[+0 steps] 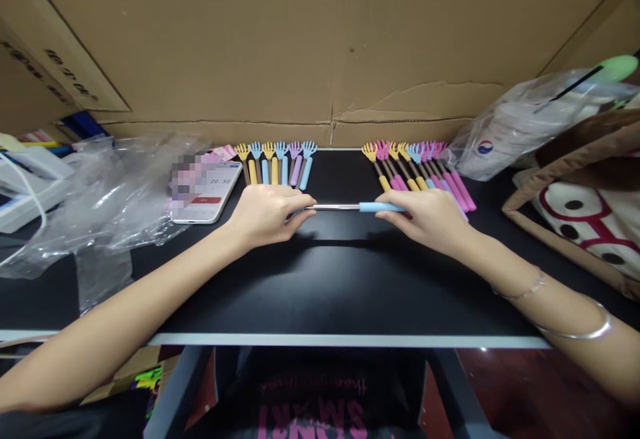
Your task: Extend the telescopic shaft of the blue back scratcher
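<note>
The telescopic scratcher (345, 207) lies stretched out sideways just above the black desk (320, 286), a little behind its middle. Its metal rod runs into the left hand (267, 216), which is curled over the far end and hides the head. The right hand (430, 218) grips the blue handle between thumb and fingers. Along the desk's back edge stand two rows of short scratchers: one row (276, 166) behind the left hand, the other (420, 169) behind the right. A phone (205, 191) lies just left of the left hand, with crumpled plastic wrap (100, 192) beyond it toward the left edge. A cardboard wall (320, 46) closes off the back.
</note>
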`<move>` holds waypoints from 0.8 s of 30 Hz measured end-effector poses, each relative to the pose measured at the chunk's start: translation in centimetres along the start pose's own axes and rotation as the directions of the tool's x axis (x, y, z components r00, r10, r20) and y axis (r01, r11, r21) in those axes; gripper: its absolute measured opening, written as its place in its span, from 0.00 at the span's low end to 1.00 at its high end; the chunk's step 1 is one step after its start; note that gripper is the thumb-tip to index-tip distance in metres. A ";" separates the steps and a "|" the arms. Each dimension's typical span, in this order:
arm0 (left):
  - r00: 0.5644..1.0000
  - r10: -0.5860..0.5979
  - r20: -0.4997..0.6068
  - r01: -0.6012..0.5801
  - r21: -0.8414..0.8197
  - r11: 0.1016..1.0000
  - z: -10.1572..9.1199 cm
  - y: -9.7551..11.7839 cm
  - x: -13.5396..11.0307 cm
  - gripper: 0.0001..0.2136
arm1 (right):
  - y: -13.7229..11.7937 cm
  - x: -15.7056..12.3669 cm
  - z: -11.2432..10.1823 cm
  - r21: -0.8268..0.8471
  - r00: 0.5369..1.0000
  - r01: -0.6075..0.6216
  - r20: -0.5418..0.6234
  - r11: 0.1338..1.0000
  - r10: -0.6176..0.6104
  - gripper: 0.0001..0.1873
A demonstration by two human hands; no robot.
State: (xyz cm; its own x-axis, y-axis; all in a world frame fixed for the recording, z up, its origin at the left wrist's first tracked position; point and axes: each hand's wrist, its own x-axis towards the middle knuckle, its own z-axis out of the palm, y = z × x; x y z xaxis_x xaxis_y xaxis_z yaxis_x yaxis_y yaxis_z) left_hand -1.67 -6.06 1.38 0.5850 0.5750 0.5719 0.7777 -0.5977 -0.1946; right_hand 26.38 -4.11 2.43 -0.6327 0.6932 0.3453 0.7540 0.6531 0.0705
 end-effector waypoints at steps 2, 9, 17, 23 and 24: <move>1.000 0.017 -0.008 -0.017 0.012 1.000 0.0 -0.1 0.0 0.12 | -0.1 0.1 0.0 0.053 0.999 -0.026 0.043 0.998 0.024 0.20; 0.996 0.084 0.031 -0.086 0.051 0.995 -0.4 0.0 0.1 0.12 | -0.2 0.3 0.0 0.324 0.973 -0.085 0.231 0.942 0.009 0.19; 0.985 0.171 0.001 -0.170 0.139 0.976 -0.8 0.1 0.2 0.12 | -0.2 0.3 0.0 0.483 0.941 -0.116 0.333 0.868 -0.059 0.21; 0.986 0.166 0.013 -0.166 0.176 0.970 -1.0 0.4 0.3 0.13 | -0.3 0.3 0.2 0.414 0.941 -0.110 0.336 0.904 -0.040 0.20; 0.988 0.153 0.026 -0.156 0.171 0.973 -1.0 0.5 0.4 0.12 | -0.4 0.3 0.3 0.394 0.943 -0.108 0.330 0.913 -0.031 0.20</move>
State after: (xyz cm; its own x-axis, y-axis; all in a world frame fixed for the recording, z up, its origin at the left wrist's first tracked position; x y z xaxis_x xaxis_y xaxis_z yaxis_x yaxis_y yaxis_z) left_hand -1.34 -6.68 2.32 0.7032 0.4908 0.5144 0.7049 -0.5757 -0.4143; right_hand 25.88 -4.06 2.24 -0.6787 0.7343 0.0149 0.6867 0.6416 -0.3416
